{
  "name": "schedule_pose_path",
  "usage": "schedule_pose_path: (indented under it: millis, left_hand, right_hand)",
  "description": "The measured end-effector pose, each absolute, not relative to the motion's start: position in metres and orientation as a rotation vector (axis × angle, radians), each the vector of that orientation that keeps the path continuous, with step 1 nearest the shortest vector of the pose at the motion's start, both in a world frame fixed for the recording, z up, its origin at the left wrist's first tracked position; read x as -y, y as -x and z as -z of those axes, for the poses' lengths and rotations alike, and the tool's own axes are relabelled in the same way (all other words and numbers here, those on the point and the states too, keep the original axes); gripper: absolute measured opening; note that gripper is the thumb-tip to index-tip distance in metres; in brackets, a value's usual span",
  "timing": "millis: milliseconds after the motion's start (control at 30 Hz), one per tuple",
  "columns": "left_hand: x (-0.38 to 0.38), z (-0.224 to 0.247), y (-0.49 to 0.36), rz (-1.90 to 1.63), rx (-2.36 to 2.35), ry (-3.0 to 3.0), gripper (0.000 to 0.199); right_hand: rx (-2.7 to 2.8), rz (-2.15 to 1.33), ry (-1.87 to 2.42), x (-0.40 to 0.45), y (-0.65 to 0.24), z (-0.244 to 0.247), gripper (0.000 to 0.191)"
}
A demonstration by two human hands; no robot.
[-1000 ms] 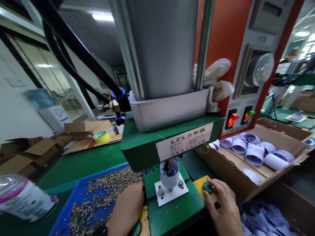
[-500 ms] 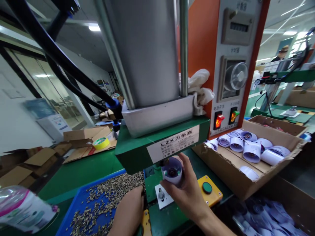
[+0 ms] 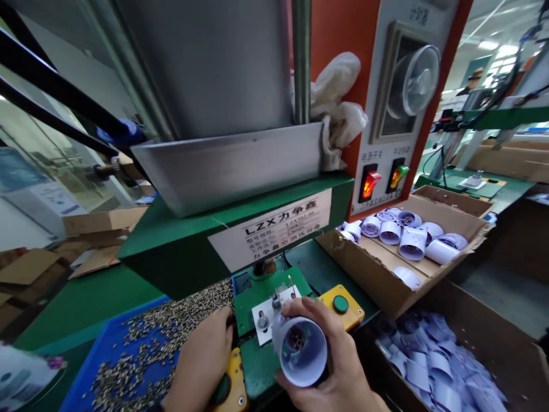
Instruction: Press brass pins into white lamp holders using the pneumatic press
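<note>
My right hand (image 3: 338, 366) now grips the white lamp housing (image 3: 300, 350) pulled off the press fixture (image 3: 268, 312), so it's pressed; left hand (image 3: 201, 360), fingers curled, rests at the blue tray (image 3: 107, 349) of small contacts (image 3: 171, 332).

The scene was evenly bright under ceiling strip lights (image 3: 489, 44) at the far right. Two switches (image 3: 369, 184) glowed. Wide-angle distortion bent the edges, blur smeared the left side, and shadow lay beneath the press (image 3: 240, 229).

Green bench (image 3: 107, 292) carries: green press (image 3: 240, 229), blue tray (image 3: 107, 349) of small metal parts, open cardboard box (image 3: 377, 269) of white housings, flattened cardboard (image 3: 81, 246) far left.
</note>
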State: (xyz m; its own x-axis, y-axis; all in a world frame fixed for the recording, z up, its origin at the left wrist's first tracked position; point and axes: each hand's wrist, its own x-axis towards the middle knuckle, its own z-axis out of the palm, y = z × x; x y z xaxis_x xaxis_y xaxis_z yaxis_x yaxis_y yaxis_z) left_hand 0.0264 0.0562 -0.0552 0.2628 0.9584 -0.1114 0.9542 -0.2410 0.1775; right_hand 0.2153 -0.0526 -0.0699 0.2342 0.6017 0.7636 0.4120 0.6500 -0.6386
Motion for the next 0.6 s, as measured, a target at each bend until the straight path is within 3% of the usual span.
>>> schedule_pose_path:
  millis: [600]
  left_hand:
    - [-0.06, 0.053, -0.026, 0.081, -1.832, -2.341, 0.034]
  right_hand:
    - [1.401, -0.176, 1.027, 0.057, -0.233, 0.073, 0.08]
